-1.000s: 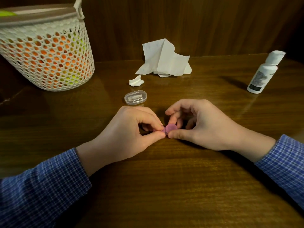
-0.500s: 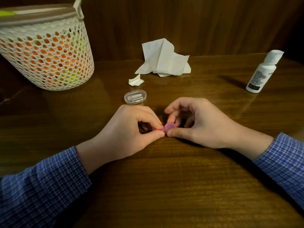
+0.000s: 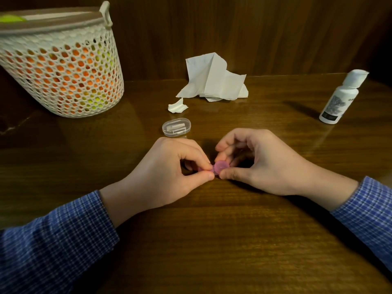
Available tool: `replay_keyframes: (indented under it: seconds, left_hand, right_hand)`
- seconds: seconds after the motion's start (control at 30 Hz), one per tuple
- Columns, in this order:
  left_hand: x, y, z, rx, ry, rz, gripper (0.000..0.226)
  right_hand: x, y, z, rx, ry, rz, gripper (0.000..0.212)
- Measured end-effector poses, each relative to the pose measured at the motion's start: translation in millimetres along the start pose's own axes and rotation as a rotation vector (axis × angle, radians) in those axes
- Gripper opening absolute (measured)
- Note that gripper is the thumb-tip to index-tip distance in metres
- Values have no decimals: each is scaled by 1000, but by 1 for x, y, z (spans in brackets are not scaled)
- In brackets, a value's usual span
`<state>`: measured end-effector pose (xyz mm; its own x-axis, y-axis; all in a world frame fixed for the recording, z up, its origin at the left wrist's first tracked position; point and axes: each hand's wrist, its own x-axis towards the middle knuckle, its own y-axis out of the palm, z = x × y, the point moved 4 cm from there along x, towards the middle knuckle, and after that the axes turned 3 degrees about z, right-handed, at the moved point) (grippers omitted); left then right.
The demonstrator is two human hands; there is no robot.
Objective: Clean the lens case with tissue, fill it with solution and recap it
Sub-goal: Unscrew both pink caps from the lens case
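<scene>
Barely shifted, left hand [image 3: 167, 172] and right hand [image 3: 258, 164] pinch pink lens case [image 3: 220, 167]

The label on the white bottle [image 3: 338, 98] is too small to read.

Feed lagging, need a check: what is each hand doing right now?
Left hand: pinches the pink lens case.
Right hand: pinches the same case from the other side.
</scene>
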<state>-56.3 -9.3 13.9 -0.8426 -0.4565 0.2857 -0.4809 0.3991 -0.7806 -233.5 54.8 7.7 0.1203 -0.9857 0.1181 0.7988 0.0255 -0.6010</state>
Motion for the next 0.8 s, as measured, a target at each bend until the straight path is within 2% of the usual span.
replay_keyframes:
  seconds: [0.13, 0.33, 0.6, 0.8]
  left_hand:
    - [0, 0, 1, 3, -7, -2, 15]
    - [0, -1, -1, 24, 3, -2, 17]
    - [0, -1, -2, 15, 1, 8, 16]
    - [0, -1, -1, 24, -3, 15, 15]
  right_hand:
    - [-1, 0, 2, -46, -15, 45, 39]
    - [-3, 2, 0, -62, -7, -63, 40]
    - [-1, -2, 3, -86, -35, 47, 35]
    - [-4, 2, 1, -72, -51, -32, 40]
